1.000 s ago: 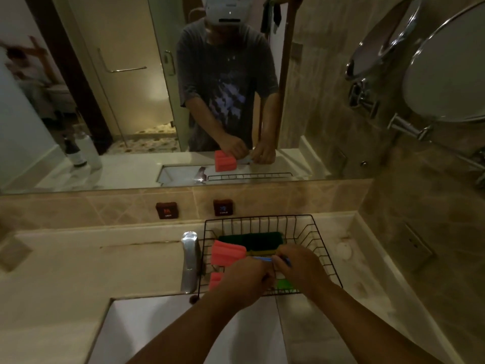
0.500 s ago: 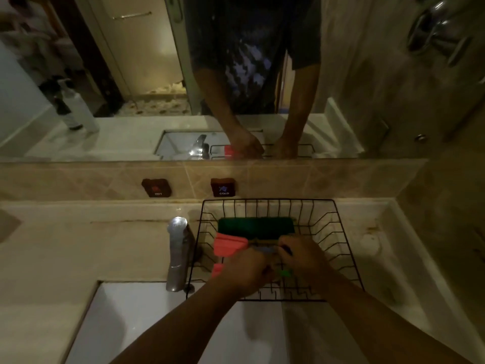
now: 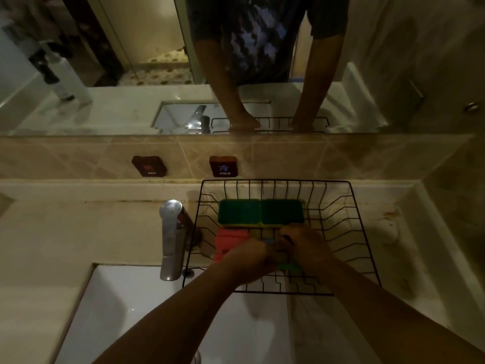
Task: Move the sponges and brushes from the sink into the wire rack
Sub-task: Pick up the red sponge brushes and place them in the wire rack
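The black wire rack (image 3: 351, 232) stands on the counter to the right of the faucet. Two green-topped yellow sponges (image 3: 240, 211) (image 3: 283, 211) lie side by side at its back. A red sponge (image 3: 228, 241) lies low at the rack's left side, and my left hand (image 3: 249, 258) is closed on its right end. Close beside it, my right hand (image 3: 304, 248) is closed over a blue brush (image 3: 269, 242), of which only a small piece shows between the hands. Something green (image 3: 288, 266) peeks out under my right hand. The white sink (image 3: 157, 311) shows no items in its visible part.
A chrome faucet (image 3: 172, 240) stands just left of the rack. HOT (image 3: 149, 166) and COLD (image 3: 223, 166) buttons sit on the tiled backsplash under the mirror (image 3: 131, 74). Beige counter (image 3: 65, 232) runs left of the faucet, and a wall corner closes off the right.
The red sponge has gone from held above the rack down to the rack's floor at the left. Both hands have sunk lower into the rack. The camera has tilted downward.
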